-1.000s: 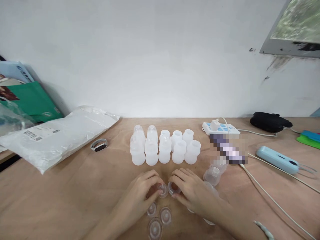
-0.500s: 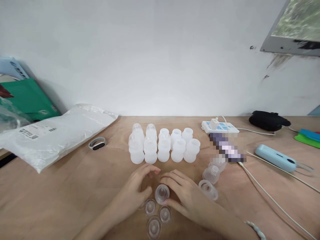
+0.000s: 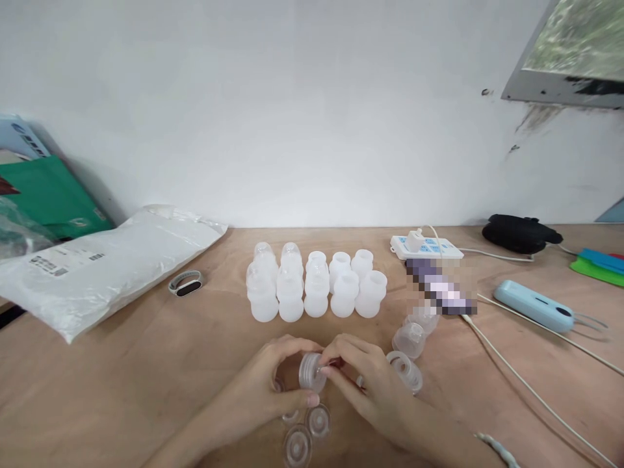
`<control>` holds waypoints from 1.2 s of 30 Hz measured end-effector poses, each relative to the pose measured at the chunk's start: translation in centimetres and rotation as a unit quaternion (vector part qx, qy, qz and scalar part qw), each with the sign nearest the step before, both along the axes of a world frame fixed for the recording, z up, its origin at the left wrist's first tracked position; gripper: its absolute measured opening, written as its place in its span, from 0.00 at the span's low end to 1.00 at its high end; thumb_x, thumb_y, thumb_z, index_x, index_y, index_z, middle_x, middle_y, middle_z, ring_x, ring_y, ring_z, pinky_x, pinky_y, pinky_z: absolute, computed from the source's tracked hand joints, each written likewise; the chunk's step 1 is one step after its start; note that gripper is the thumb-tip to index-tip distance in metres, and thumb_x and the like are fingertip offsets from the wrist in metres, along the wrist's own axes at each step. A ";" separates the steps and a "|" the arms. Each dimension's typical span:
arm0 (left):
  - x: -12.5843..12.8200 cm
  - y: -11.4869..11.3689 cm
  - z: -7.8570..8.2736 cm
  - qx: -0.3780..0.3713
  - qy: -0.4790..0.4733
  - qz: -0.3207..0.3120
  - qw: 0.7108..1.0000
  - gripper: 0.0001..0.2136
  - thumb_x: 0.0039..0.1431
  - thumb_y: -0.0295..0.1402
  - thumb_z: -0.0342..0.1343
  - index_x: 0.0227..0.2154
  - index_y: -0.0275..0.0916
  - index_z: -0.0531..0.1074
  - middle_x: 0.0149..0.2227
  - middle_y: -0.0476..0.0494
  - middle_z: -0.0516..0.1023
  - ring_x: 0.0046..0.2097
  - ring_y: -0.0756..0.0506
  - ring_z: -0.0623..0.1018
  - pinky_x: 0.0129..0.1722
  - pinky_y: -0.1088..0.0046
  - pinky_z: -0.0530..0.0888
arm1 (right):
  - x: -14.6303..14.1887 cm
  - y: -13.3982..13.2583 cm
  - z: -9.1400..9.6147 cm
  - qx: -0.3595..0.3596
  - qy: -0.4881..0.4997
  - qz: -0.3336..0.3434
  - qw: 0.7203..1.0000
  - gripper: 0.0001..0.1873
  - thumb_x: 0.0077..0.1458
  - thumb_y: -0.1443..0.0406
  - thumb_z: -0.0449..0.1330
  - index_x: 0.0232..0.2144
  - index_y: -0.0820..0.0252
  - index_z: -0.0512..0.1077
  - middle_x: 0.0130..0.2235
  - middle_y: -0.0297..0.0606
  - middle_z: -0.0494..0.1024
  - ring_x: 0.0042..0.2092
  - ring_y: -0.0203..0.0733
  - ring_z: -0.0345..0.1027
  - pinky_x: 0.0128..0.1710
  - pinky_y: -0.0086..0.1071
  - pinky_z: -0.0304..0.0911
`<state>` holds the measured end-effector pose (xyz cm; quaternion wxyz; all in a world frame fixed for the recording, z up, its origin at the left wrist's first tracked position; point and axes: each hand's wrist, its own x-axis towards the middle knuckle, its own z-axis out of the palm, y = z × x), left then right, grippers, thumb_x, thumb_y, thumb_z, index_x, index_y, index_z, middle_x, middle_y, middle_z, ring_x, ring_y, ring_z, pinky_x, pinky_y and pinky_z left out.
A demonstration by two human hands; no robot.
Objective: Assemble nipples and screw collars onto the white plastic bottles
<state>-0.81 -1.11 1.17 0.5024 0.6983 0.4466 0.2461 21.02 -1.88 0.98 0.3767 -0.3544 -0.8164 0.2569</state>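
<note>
My left hand (image 3: 280,380) is closed round a clear, ribbed bottle collar ring (image 3: 308,372), thumb below and fingers above, holding it tilted over the table. At the ring's right-hand opening, my right hand (image 3: 363,370) pinches with thumb and forefinger. What sits between those fingertips is too small to make out. Clear bottle nipples (image 3: 319,421) lie on the table below my hands, one partly hidden by my left thumb. Beyond my hands, small white bottles (image 3: 264,304) stand in two rows, and some wear clear domed caps (image 3: 291,252).
To the right are clear collar rings (image 3: 413,377), clear domed caps (image 3: 408,341), a blurred phone (image 3: 441,286) with a cable, a power strip (image 3: 426,247), a light blue device (image 3: 533,305) and a black case (image 3: 521,234). On the left lie a wristband (image 3: 185,284) and a white plastic parcel (image 3: 107,266).
The collar ring stood on the table between my hands. Now my left hand grips it tilted sideways, and my right fingers have closed in a pinch at its opening.
</note>
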 end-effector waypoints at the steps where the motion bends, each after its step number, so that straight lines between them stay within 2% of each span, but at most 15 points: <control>1: 0.0 0.0 0.0 -0.014 -0.017 0.013 1.000 0.23 0.51 0.39 0.68 0.52 0.46 0.74 0.54 0.42 0.77 0.54 0.36 0.74 0.49 0.61 0.71 | 0.0 -0.1 0.3 -0.021 0.018 -0.004 1.000 0.06 0.63 0.71 0.55 0.35 0.57 0.70 0.32 0.33 0.76 0.33 0.37 0.71 0.33 0.28 0.66; 3: 0.1 -0.1 -0.1 -0.024 -0.060 0.025 0.998 0.23 0.51 0.40 0.68 0.51 0.45 0.74 0.52 0.42 0.78 0.54 0.35 0.74 0.50 0.61 0.71 | 0.1 -0.3 0.8 -0.051 0.040 -0.012 0.998 0.05 0.63 0.69 0.56 0.35 0.57 0.70 0.32 0.32 0.76 0.33 0.36 0.72 0.34 0.27 0.66; 7: 0.5 0.0 0.0 -0.006 -0.111 0.030 0.993 0.19 0.49 0.41 0.70 0.44 0.43 0.78 0.42 0.45 0.82 0.47 0.38 0.77 0.48 0.62 0.71 | 0.3 -0.6 1.5 -0.071 0.026 -0.015 0.997 0.04 0.63 0.69 0.56 0.35 0.56 0.69 0.33 0.32 0.77 0.35 0.36 0.73 0.36 0.27 0.67; 11: 1.1 -0.2 0.4 -0.009 -0.121 0.018 0.992 0.16 0.49 0.38 0.70 0.42 0.42 0.79 0.40 0.46 0.82 0.44 0.39 0.78 0.47 0.63 0.71 | 0.5 -0.6 1.5 -0.056 -0.003 -0.005 0.998 0.02 0.60 0.69 0.57 0.35 0.56 0.67 0.33 0.33 0.77 0.36 0.38 0.73 0.37 0.29 0.66; 17: 1.4 -0.5 1.1 -0.003 -0.104 0.024 0.994 0.15 0.49 0.37 0.70 0.41 0.42 0.79 0.39 0.47 0.82 0.42 0.41 0.77 0.45 0.66 0.71 | 0.7 -0.4 1.6 -0.067 -0.081 0.004 0.994 0.06 0.60 0.70 0.58 0.33 0.56 0.64 0.33 0.32 0.76 0.34 0.38 0.69 0.36 0.29 0.63; 21: 1.0 -0.6 0.5 0.026 -0.082 0.037 0.996 0.17 0.47 0.39 0.71 0.40 0.42 0.78 0.36 0.48 0.81 0.38 0.43 0.76 0.41 0.67 0.71 | 1.0 -0.4 2.2 -0.023 -0.118 0.030 0.992 0.09 0.64 0.70 0.55 0.31 0.56 0.64 0.31 0.31 0.74 0.33 0.37 0.67 0.35 0.29 0.61; 25: 0.5 -0.6 0.1 0.063 -0.086 0.046 0.993 0.19 0.44 0.43 0.72 0.37 0.41 0.77 0.32 0.49 0.80 0.36 0.43 0.76 0.38 0.69 0.71 | 1.3 -0.7 3.0 0.018 -0.106 0.048 0.993 0.12 0.67 0.67 0.52 0.28 0.56 0.62 0.28 0.30 0.71 0.31 0.36 0.64 0.34 0.28 0.60; 30: 0.4 -0.7 0.7 0.085 -0.126 0.018 0.988 0.17 0.45 0.42 0.72 0.35 0.41 0.76 0.28 0.51 0.79 0.30 0.47 0.75 0.32 0.73 0.70 | 1.6 -1.0 3.8 0.050 -0.061 0.064 0.995 0.16 0.69 0.65 0.49 0.26 0.56 0.60 0.25 0.29 0.68 0.28 0.35 0.61 0.31 0.28 0.59; 36: 0.0 -1.1 1.3 0.113 -0.131 0.033 0.984 0.18 0.44 0.41 0.73 0.36 0.41 0.76 0.28 0.51 0.80 0.30 0.47 0.76 0.32 0.73 0.72 | 2.0 -1.1 4.5 0.074 -0.054 0.059 0.994 0.17 0.70 0.64 0.48 0.26 0.56 0.60 0.25 0.30 0.68 0.28 0.35 0.62 0.30 0.28 0.59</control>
